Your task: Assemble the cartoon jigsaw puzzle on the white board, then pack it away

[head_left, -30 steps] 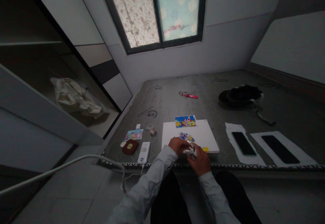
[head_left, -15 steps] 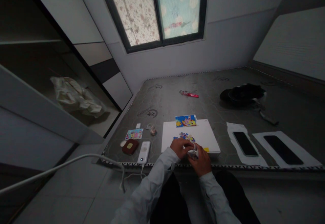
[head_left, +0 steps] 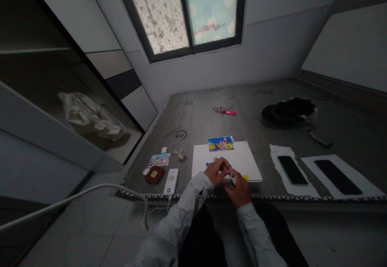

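Over the near edge of a white box or board (head_left: 201, 154), my two hands meet around a small, shiny, whitish thing that looks partly clear (head_left: 230, 179); its kind is too small to make out. My right hand (head_left: 239, 191) is closed around it from the right. From the left, my left hand (head_left: 216, 173) has its fingers pinched at the top of it. Colourful puzzle pieces (head_left: 209, 163) lie on the white surface, mostly hidden behind my left hand. A blue cartoon picture card (head_left: 221, 143) rests at the far edge, and a yellow patch (head_left: 246, 177) shows beside my right hand.
To the left are a white power bank (head_left: 171, 181) with a cable, a brown case (head_left: 155, 175), a pink-and-blue card (head_left: 159, 160) and a small clear container (head_left: 182, 155). Two phones (head_left: 292, 170) lie on white sheets at right. Farther off are a red packet (head_left: 226, 111) and a black cap (head_left: 288, 111).
My left hand has lifted slightly at the top of the small shiny thing and now covers more of the puzzle pieces. My right hand stays in nearly the same place.
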`<state>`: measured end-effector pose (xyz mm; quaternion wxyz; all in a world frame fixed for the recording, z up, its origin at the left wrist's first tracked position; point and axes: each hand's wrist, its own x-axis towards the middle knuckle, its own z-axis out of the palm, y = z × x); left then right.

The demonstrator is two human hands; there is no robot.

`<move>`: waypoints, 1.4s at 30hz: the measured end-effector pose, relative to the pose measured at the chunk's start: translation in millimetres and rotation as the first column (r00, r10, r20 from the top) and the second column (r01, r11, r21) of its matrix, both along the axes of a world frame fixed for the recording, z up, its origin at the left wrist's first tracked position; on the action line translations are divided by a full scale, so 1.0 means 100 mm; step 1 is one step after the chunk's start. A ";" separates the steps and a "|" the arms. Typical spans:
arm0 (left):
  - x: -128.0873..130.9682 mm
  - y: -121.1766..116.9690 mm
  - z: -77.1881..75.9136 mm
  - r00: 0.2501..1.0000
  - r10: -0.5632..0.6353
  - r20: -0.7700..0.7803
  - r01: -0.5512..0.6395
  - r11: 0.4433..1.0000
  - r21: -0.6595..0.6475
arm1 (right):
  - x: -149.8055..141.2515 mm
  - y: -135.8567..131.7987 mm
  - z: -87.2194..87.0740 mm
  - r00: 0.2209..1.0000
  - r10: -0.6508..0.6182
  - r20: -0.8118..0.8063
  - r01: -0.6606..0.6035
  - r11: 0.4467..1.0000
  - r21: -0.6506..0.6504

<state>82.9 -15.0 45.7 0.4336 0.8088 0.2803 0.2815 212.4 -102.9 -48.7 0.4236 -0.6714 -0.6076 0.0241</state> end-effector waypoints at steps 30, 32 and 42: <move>-0.57 0.76 -0.75 0.778 0.282 -0.562 -0.273 0.957 0.103 | 0.12 -0.06 -0.10 0.998 -0.004 -0.062 0.001 0.999 -0.048; -0.53 0.75 -0.72 0.767 0.253 -0.589 -0.239 0.966 0.104 | 0.12 -0.06 -0.11 0.999 -0.003 -0.051 0.000 0.999 -0.045; -0.42 0.76 -0.54 0.673 0.251 -0.696 -0.238 0.964 0.118 | 0.14 -0.07 -0.20 0.999 0.008 -0.050 -0.010 0.999 -0.034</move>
